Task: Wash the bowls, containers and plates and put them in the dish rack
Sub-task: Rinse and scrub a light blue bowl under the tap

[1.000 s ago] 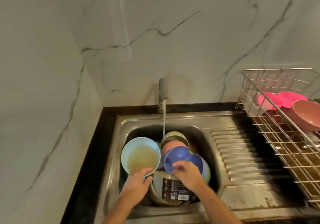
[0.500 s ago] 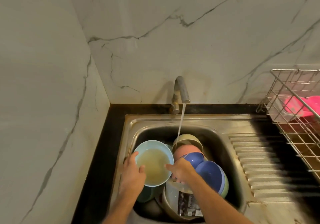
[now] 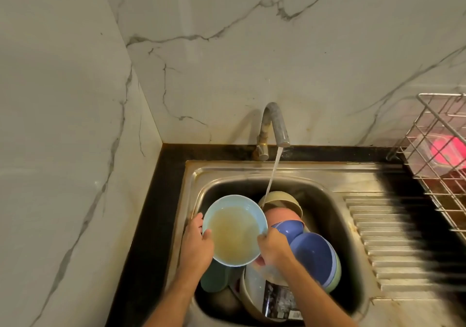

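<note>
Head view: a light blue bowl (image 3: 235, 230) of murky water is held over the sink (image 3: 335, 225), left hand (image 3: 198, 243) and right hand (image 3: 273, 247) each gripping its rim. A second earlier only the left held it, lower down. Tap water (image 3: 273, 172) runs just beside it onto stacked bowls (image 3: 297, 225); emptying and rinsing likely follow, with the dish rack (image 3: 438, 162) well apart at right.

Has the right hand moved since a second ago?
Yes. The right hand left the blue bowls and crossed left to grip the light blue bowl.
</note>
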